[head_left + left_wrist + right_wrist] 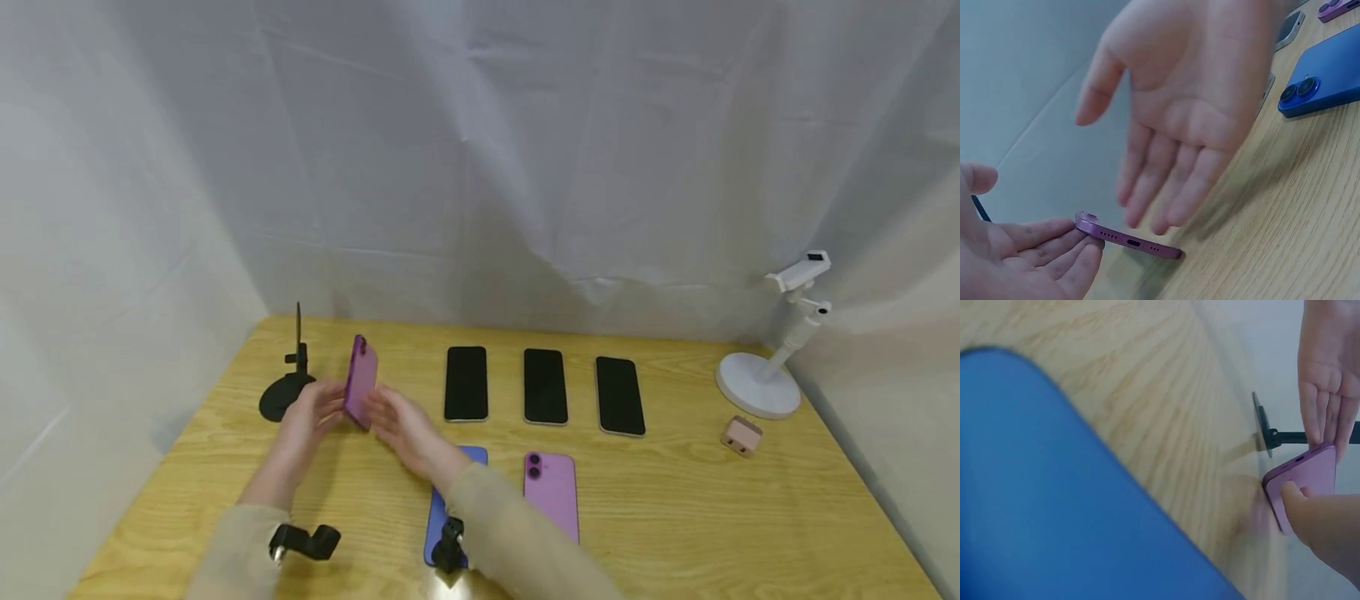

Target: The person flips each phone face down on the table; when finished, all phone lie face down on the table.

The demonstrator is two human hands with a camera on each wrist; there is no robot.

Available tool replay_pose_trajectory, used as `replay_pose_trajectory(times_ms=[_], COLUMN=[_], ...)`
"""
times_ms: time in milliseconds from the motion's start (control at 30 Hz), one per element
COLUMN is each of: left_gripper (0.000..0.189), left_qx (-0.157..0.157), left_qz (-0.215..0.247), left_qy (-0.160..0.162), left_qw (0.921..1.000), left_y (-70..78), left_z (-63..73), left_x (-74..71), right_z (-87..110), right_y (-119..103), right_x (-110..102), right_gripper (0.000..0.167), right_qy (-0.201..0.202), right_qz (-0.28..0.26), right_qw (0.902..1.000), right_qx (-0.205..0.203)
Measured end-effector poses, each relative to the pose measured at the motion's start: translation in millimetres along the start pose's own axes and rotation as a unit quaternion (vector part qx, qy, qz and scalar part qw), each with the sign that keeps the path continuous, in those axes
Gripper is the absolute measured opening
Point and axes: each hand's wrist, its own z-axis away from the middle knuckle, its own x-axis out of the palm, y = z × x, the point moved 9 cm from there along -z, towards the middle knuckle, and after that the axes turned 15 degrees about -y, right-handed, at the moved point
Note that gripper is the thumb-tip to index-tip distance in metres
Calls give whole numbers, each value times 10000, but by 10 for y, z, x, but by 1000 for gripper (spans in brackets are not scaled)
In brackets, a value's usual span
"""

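A purple phone (361, 382) stands upright on the wooden table (675, 517) between my two hands. My left hand (318, 410) touches its left side with straight fingers (1054, 240), thumb apart. From the right, my right hand (390, 417) meets the phone, palm open and fingers (1166, 187) extended; in the right wrist view one fingertip (1294, 494) lies on the phone's back (1313, 475). In the left wrist view the phone's port edge (1132, 242) shows.
A black phone stand (287, 385) sits just left of the hands. Three black phones (545, 386) lie in a row behind. Nearer me lie a blue phone (450, 492) and a pink one (552, 492). A white stand (759, 382) and small pink block (742, 435) are at right.
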Motion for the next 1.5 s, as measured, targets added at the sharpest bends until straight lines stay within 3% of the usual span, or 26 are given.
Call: replay_pose_trajectory(times_ms=[267, 833, 1100, 1500], left_gripper=[72, 71, 72, 73], left_qx=[-138, -523, -586, -626], left_qz=[-115, -23, -1, -326], left_qy=[57, 98, -46, -184], left_qw=[9998, 9986, 9983, 9973], left_y=[-44, -287, -394, -375], left_z=[31, 9, -63, -217], left_x=[-67, -166, -106, 17], right_z=[-6, 32, 109, 196], right_y=[142, 125, 84, 23], right_x=[-144, -216, -288, -379], right_gripper=[63, 59, 58, 60], right_qy=[384, 427, 421, 403], right_qz=[-258, -201, -265, -380], right_qw=[9986, 9983, 9983, 9984], right_qx=[274, 328, 297, 92])
